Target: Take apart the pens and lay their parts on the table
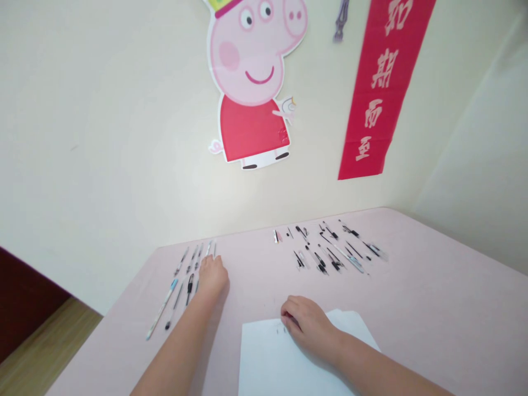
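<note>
White paper (268,363), cut off at the bottom, lies under the right hand (311,328), whose fingers curl inward; whether they hold anything, I cannot tell. Farther left, the left hand (213,275) reaches palm-down over pens (161,309) on the counter (437,308), hiding some, its grip unclear. Far right, pen parts (355,263) blur.

pens (162,309) in two rows left, dark pen parts (320,265) scattered right, white paper (268,363) flat
</note>
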Available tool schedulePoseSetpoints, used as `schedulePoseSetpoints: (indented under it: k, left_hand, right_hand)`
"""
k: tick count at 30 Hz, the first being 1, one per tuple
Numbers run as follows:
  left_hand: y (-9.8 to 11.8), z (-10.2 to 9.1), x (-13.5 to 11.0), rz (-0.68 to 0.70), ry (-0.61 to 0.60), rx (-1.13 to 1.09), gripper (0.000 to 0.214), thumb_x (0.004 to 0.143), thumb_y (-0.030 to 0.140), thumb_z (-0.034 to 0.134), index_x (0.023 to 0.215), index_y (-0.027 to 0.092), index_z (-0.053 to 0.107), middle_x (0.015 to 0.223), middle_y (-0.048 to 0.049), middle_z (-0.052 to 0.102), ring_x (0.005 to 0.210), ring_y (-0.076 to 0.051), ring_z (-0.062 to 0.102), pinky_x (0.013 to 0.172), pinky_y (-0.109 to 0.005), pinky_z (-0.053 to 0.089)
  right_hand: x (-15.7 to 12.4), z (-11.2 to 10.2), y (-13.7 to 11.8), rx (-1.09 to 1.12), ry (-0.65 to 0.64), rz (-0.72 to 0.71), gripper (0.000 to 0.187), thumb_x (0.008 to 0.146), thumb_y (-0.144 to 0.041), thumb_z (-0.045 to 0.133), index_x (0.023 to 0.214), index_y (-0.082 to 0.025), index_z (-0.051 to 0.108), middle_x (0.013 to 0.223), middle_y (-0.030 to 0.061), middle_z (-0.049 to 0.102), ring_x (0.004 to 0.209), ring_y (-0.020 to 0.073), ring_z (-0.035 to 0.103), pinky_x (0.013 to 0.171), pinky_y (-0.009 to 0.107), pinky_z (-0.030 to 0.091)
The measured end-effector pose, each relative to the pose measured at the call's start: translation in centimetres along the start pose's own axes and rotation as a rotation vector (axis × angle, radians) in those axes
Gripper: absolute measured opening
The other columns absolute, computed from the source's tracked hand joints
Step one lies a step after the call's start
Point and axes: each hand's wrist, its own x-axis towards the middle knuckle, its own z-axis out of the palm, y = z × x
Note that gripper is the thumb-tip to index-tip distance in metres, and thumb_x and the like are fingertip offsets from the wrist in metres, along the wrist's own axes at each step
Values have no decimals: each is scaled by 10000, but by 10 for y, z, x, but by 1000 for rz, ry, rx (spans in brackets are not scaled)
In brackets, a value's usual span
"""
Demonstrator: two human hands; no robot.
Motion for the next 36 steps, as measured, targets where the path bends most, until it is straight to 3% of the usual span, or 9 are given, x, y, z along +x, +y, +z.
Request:
schedulePoseSetpoints:
  k: [4, 11, 15, 21, 26, 30, 33, 36]
  left_hand:
    - [-7, 3, 5, -17, -25, 91, 288, 744, 80, 380, 885, 64, 630, 972, -208, 602, 999, -291, 529, 866, -391, 362]
    - [4, 2, -4, 23, -26, 138, 311, 744, 51, 351, 873, 73, 633, 1036, -186, 585, 998, -272, 518, 849, -355, 367]
    - [10, -2, -10, 34, -55, 112, 277, 759, 55, 368, 825, 107, 632, 936, -154, 603, 908, -230, 556, 792, -299, 387]
    - [8, -6, 2, -58, -28, 34, 271, 809, 108, 343, 948, 98, 575, 1008, -180, 553, 934, -261, 547, 778, -341, 385]
    - [3, -5, 15, -136, -42, -118, 217, 775, 82, 376, 885, 99, 562, 951, -187, 575, 947, -284, 540, 788, -370, 379]
    - [7, -7, 13, -198, -48, -321, 193, 724, 40, 420, 844, 131, 540, 881, -129, 595, 943, -250, 546, 793, -354, 377]
    - [22, -8, -2, -223, -104, -548, 169, 701, 81, 495, 854, 141, 534, 789, -74, 607, 817, -194, 587, 707, -298, 414]
    - [44, -6, -31, -185, -210, -810, 214, 731, 206, 547, 938, 151, 535, 823, -52, 627, 725, -127, 603, 647, -237, 434]
  right_hand:
    - [0, -1, 1, 5, -2, -4, 123, 829, -179, 448, 835, -194, 570, 844, 21, 589, 799, 151, 498, 728, 264, 337]
    - [0, -1, 1, 6, -5, -4, 119, 829, -175, 448, 833, -195, 566, 837, 17, 586, 790, 148, 498, 720, 262, 336]
    - [0, -1, 0, 13, 6, -10, 120, 827, -166, 445, 824, -197, 561, 830, 18, 586, 785, 152, 500, 714, 267, 338]
    - [-1, 0, 1, 9, 16, -19, 114, 823, -165, 449, 817, -195, 558, 826, 16, 584, 781, 151, 499, 711, 264, 340]
    - [-1, -1, 1, -18, 6, -28, 109, 828, -174, 453, 833, -192, 561, 833, 16, 585, 787, 146, 497, 712, 261, 341]
    - [-1, -1, 0, -19, 5, -23, 109, 825, -170, 457, 838, -192, 563, 837, 15, 582, 789, 144, 495, 714, 262, 345]
    - [-1, 1, 1, -1, 13, -19, 114, 817, -155, 458, 833, -189, 565, 831, 19, 576, 788, 146, 494, 721, 266, 353]
    - [0, 4, 5, 83, 63, -29, 130, 810, -141, 444, 826, -185, 565, 807, 26, 565, 781, 151, 493, 723, 273, 367]
